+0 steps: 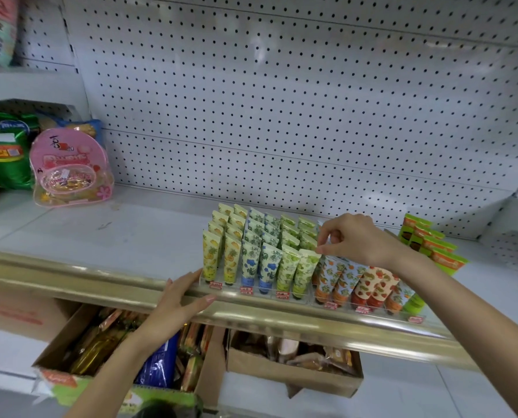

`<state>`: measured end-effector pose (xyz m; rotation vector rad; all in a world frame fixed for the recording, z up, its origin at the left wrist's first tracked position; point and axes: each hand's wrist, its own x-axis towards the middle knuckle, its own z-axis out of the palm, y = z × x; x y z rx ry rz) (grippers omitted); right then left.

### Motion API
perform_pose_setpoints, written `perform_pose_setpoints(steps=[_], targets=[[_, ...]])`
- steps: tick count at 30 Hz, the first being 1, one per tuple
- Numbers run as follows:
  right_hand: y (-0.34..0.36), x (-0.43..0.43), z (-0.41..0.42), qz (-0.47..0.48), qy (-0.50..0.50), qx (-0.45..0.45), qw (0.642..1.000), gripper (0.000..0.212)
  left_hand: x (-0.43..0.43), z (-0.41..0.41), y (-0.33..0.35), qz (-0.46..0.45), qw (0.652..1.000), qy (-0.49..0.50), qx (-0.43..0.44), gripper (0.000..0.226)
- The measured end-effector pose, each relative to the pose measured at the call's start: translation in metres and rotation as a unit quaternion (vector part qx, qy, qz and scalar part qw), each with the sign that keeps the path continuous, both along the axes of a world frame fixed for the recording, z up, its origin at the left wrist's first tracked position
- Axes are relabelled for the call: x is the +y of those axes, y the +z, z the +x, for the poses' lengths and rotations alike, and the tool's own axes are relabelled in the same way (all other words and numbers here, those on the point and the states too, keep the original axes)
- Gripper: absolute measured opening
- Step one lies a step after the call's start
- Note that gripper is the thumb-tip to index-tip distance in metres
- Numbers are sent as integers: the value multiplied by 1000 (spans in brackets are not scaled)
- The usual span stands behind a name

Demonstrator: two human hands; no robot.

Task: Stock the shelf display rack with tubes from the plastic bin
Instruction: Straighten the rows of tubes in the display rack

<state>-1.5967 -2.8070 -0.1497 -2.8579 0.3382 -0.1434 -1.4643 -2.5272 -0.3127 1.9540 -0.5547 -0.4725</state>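
Tubes (251, 260) stand cap-down in a clear, tiered display rack (260, 290) on the white shelf (131, 230), sorted into columns by print: yellow fruit at left, then blue flowers, green leaves, and orange and strawberry patterns at right. The stepped rows keep every flat, crimped top visible from the near side. The left hand (179, 300) lies flat with straight fingers on the glossy gold rail (71, 276), its fingertips at the rack's near left corner, apparently steadying it. The right hand (351, 239) pinches the crimped top of one tube between thumb and forefinger where the green and orange columns meet; its curled fingers hide which tube. The rack looks almost full. The plastic bin is not in view. Matte perforated pegboard (282, 116) backs the shelf, and open cardboard boxes (297, 372) sit below.
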Motion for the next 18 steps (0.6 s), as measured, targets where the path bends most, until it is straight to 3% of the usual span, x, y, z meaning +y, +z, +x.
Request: perform_pose_setpoints(steps=[9, 15, 18], targets=[[-9, 3, 0, -44, -6, -2, 999, 20, -1, -1, -9, -11, 1000, 5, -14, 79], [-12, 1, 2, -48, -12, -4, 999, 21, 0, 0, -12, -4, 1000, -1, -17, 104], [-12, 1, 2, -48, -6, -6, 999, 21, 0, -2, -12, -10, 1000, 3, -14, 95]])
